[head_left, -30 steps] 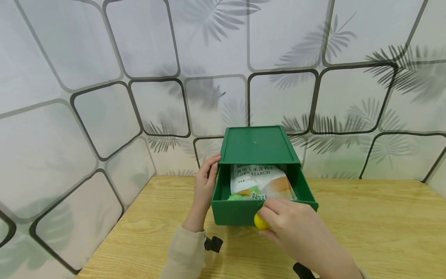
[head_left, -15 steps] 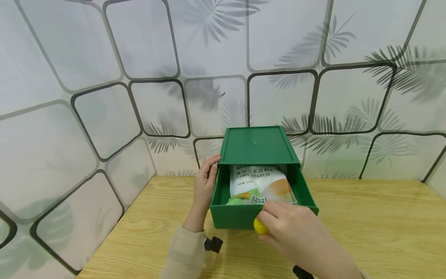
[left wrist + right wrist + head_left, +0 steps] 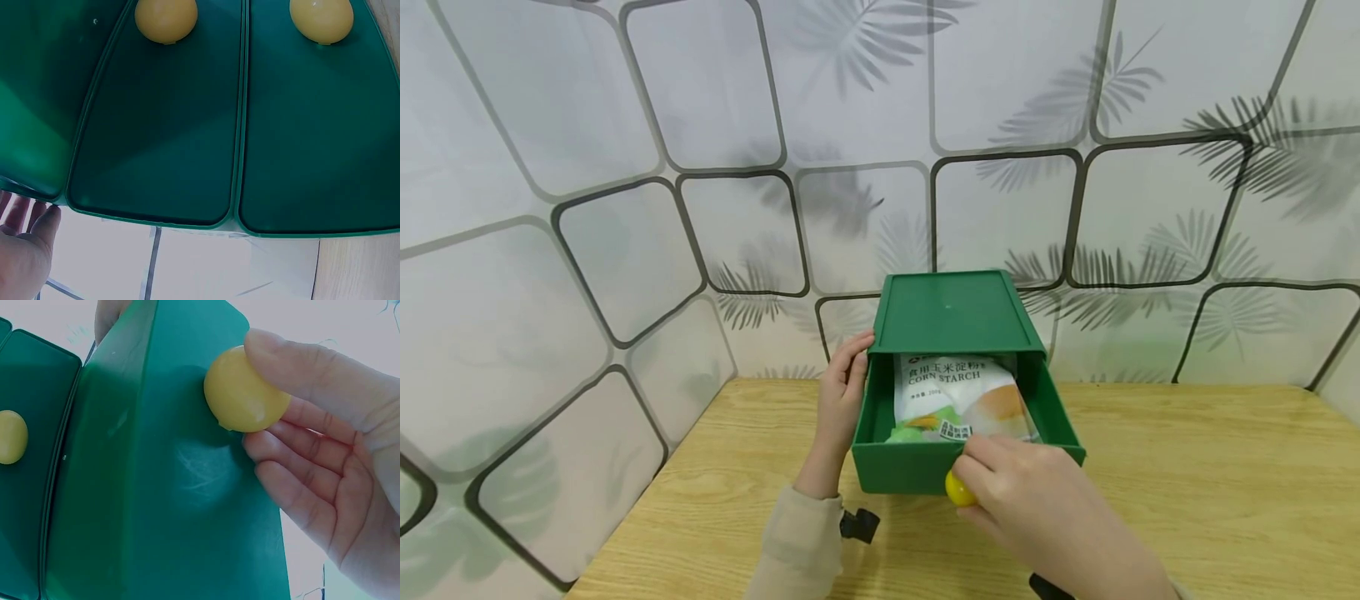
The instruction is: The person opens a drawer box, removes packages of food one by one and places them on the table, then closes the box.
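Observation:
A green box [image 3: 955,312] stands on the table with its top drawer [image 3: 906,468] pulled out toward the person. Inside the drawer lies a white bag labelled corn starch [image 3: 947,387], with something light green at its lower left. The right hand [image 3: 1045,500] pinches the round yellow knob [image 3: 958,490] on the drawer front; in the right wrist view, thumb and fingers curl round the yellow knob [image 3: 245,390]. Against the box's left side rests the left hand [image 3: 838,408], fingers extended; the left wrist view shows this hand [image 3: 28,250] at the box's edge.
Two more drawer fronts [image 3: 156,125] with yellow knobs [image 3: 322,19] show in the left wrist view. A wooden table [image 3: 1210,483] carries the box, and a patterned curtain or wall covering [image 3: 865,217] rises close behind it.
The drawer has come slightly farther out toward the person, with the right hand on its knob moving along. More of the bag's lower part shows. The left hand has stayed in place.

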Available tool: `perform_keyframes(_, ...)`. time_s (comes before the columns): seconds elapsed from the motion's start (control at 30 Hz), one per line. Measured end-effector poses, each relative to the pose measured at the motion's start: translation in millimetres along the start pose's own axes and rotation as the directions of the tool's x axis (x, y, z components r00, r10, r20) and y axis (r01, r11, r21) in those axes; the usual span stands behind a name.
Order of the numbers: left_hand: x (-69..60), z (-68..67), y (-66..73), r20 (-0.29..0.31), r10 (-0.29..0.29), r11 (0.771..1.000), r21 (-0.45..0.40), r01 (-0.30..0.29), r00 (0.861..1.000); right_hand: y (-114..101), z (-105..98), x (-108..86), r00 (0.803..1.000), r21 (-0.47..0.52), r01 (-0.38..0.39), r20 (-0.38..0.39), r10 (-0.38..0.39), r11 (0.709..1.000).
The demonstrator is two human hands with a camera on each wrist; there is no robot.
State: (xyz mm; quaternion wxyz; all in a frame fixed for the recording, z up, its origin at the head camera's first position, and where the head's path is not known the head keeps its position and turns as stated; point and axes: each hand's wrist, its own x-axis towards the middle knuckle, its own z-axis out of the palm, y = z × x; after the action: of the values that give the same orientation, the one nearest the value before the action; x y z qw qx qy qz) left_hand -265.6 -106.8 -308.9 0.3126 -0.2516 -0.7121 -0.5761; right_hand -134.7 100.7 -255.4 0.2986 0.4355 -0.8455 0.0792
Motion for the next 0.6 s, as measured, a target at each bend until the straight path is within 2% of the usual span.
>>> perform_keyframes(0.4,-0.1,0.0,0.5,-0.001,-0.002,1.0,-0.027,0.002,1.0,-2.5,-1.0,-1.0,0.999,-0.017,0.037,-0.001,-0.037,0.999)
perform_keyframes(0.6,0.4,0.1,4.5,0.001,-0.027,0.999,-0.03,0.027,1.0,-4.2,-1.1,-2.1,0.998,-0.018,0.065,-0.021,-0.066,0.998)
